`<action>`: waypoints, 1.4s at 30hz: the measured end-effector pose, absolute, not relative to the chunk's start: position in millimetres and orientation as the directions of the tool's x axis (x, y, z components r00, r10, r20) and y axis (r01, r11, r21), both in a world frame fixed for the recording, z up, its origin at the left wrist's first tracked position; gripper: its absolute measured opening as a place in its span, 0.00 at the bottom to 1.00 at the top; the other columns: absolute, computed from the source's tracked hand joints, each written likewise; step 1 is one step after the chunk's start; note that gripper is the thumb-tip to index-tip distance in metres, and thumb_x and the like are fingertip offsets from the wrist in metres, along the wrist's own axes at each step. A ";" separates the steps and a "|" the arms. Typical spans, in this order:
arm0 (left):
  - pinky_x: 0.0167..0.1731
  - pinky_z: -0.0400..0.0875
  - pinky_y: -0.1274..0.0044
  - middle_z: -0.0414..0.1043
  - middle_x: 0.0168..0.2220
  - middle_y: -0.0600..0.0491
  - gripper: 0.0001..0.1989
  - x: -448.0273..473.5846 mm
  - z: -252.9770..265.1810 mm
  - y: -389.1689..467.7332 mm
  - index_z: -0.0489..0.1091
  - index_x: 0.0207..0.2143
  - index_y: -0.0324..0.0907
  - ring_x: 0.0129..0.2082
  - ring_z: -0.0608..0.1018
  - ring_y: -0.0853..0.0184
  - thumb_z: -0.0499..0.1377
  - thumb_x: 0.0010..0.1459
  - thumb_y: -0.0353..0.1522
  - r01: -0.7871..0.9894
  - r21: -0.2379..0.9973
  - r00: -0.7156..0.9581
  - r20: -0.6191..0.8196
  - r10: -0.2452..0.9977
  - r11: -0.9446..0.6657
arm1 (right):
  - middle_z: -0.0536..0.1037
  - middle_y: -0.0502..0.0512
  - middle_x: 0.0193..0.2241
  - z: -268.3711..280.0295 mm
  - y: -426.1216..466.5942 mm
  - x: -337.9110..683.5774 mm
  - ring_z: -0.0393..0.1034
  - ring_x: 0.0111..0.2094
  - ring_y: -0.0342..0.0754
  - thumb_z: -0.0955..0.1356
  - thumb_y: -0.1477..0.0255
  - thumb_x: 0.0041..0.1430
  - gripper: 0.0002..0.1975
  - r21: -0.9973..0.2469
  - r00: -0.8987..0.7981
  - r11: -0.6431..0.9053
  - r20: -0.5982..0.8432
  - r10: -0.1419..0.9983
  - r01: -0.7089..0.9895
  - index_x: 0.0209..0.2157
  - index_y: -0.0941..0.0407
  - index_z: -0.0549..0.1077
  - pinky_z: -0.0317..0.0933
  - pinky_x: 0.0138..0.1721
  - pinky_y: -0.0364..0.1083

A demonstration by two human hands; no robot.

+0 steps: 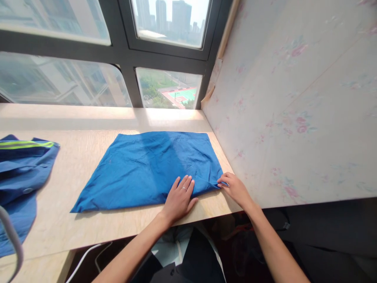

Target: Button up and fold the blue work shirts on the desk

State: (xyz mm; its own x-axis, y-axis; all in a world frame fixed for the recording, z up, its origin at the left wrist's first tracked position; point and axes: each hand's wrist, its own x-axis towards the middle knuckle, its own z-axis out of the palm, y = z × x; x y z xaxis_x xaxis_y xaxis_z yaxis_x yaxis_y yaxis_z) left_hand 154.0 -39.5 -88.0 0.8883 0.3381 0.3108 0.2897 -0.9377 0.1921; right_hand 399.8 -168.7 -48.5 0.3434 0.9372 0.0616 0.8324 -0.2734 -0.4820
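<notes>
A blue piece of cloth (pixel 153 169), with a straight hem along its far side, lies spread on the wooden tabletop (pixel 61 204). Whether it is a garment or a plain panel I cannot tell. My left hand (pixel 179 196), a ring on one finger, rests flat on its near edge with the fingers stretched out. At the near right corner, my right hand (pixel 234 188) pinches the fabric between thumb and fingers. Small wrinkles run across the cloth, and a shadow band falls over its middle.
To the left lies a darker blue garment (pixel 23 184) with a yellow-green stripe. A grey curved tube (pixel 13 236) stands at the lower left. A flower-patterned wall (pixel 288 110) bounds the right side, and a dark-framed window (pixel 167 55) the back. White cables (pixel 84 259) hang below the table edge.
</notes>
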 end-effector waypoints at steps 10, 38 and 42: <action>0.65 0.55 0.64 0.60 0.66 0.45 0.27 141.7 -92.0 -41.9 0.60 0.65 0.38 0.67 0.62 0.56 0.50 0.68 0.40 0.288 0.175 0.882 0.334 0.332 -0.942 | 0.81 0.53 0.33 -46.1 -174.8 410.6 0.73 0.37 0.51 0.65 0.74 0.62 0.11 -0.449 0.292 -0.160 0.242 0.925 0.879 0.30 0.51 0.79 0.64 0.40 0.48; 0.66 0.56 0.62 0.61 0.65 0.40 0.27 141.1 -92.4 -45.5 0.63 0.62 0.33 0.67 0.62 0.54 0.49 0.67 0.41 0.346 0.218 0.865 0.303 0.400 -0.913 | 0.70 0.48 0.18 -58.6 -179.2 375.3 0.65 0.23 0.47 0.66 0.51 0.56 0.21 -0.702 0.759 -0.569 -0.063 0.648 0.428 0.24 0.54 0.70 0.54 0.25 0.43; 0.65 0.56 0.62 0.61 0.65 0.40 0.27 141.9 -91.1 -44.9 0.64 0.62 0.33 0.67 0.62 0.53 0.50 0.67 0.41 0.352 0.218 0.862 0.304 0.406 -0.910 | 0.72 0.49 0.17 -64.6 -173.8 376.1 0.67 0.22 0.48 0.70 0.54 0.50 0.17 -0.749 0.791 -0.567 -0.096 0.604 0.342 0.26 0.56 0.74 0.55 0.23 0.43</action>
